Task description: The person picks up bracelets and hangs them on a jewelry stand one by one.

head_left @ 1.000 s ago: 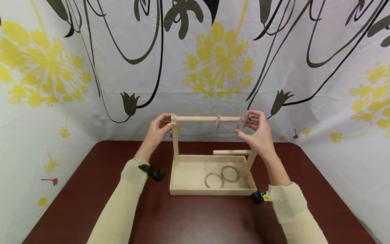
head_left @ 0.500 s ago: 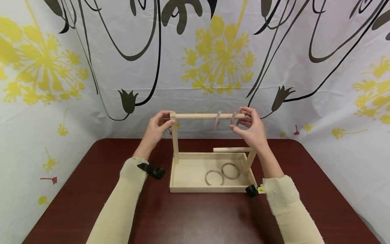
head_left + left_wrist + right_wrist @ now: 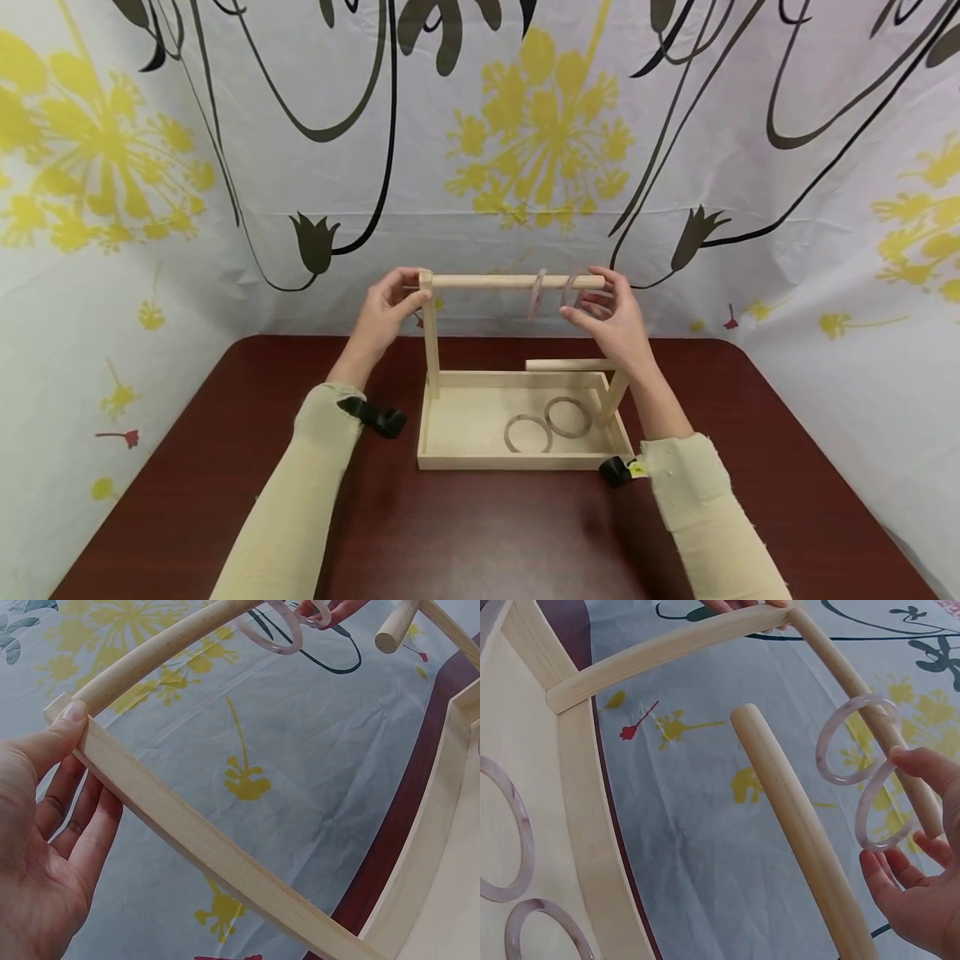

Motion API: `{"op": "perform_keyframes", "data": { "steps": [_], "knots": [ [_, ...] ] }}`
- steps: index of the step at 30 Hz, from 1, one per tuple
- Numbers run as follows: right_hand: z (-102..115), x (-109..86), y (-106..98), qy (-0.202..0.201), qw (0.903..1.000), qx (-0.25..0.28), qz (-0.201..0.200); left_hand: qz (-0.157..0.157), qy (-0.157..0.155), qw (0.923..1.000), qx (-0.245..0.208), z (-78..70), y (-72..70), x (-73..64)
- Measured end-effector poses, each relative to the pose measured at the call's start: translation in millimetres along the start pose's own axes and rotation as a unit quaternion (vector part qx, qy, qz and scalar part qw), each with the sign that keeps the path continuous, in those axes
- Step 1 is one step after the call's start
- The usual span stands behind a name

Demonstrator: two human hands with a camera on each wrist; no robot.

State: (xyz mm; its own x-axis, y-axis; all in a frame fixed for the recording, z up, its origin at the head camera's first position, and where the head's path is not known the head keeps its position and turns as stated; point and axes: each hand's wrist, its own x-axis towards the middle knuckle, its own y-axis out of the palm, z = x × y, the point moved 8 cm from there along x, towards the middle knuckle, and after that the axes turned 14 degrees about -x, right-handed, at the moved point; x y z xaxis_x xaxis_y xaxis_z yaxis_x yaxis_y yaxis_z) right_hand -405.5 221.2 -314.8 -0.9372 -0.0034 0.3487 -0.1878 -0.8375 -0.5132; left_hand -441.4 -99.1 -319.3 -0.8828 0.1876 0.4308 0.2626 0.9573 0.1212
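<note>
Here we are at the wooden stand, and my left hand [image 3: 384, 310] has a firm grip on the top of the left post [image 3: 432, 346], thumb on the near side, fingers wrapped behind! Over on the other side, my right hand [image 3: 618, 323] is partly closed, thumb at the top and fingertips at the bottom pinching a pale, marbled ring [image 3: 862, 817]. And that ring is around the upper rod [image 3: 480, 282], close to its free end, with the bare tip poking out past it towards my fingers! Just beside it, further in along the same rod, hangs a second ring [image 3: 821, 754], tilted and touched by neither hand. Down below, the lower rod [image 3: 570, 365] juts leftward from the shorter right post [image 3: 615, 396], its blunt end free. In the tray [image 3: 495, 462] two more rings lie flat in the right half, the front ring [image 3: 507, 435] right beside the back ring [image 3: 548, 417]. The whole stand sits on the dark red table [image 3: 480, 533], and behind it all hangs a white cloth [image 3: 420, 183] with yellow flowers and dark, curling stems
</note>
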Motion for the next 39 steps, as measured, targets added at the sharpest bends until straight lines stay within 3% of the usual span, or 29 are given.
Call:
{"op": "perform_keyframes", "data": {
  "steps": [8, 15, 29, 39],
  "knots": [
    [0.1, 0.4, -0.3, 0.010, 0.9996, 0.023, 0.015, -0.005, 0.011, 0.9999, 0.001, -5.1, 0.1, 2.2],
    [-0.6, -1.4, -4.7, 0.018, 0.9995, 0.007, 0.024, -0.007, 0.006, 0.9999, 0.005, -2.9, -0.9, 2.5],
    [-16.4, -13.6, -40.4, 0.016, 0.9989, -0.042, -0.009, -0.009, -0.001, 0.9999, -0.012, -3.4, -0.1, 3.2],
    [-34.4, -30.6, -58.9, 0.001, 0.9978, -0.067, -0.007, -0.010, -0.003, 0.9999, -0.007, -2.4, 0.1, 1.6]
  ]
}}
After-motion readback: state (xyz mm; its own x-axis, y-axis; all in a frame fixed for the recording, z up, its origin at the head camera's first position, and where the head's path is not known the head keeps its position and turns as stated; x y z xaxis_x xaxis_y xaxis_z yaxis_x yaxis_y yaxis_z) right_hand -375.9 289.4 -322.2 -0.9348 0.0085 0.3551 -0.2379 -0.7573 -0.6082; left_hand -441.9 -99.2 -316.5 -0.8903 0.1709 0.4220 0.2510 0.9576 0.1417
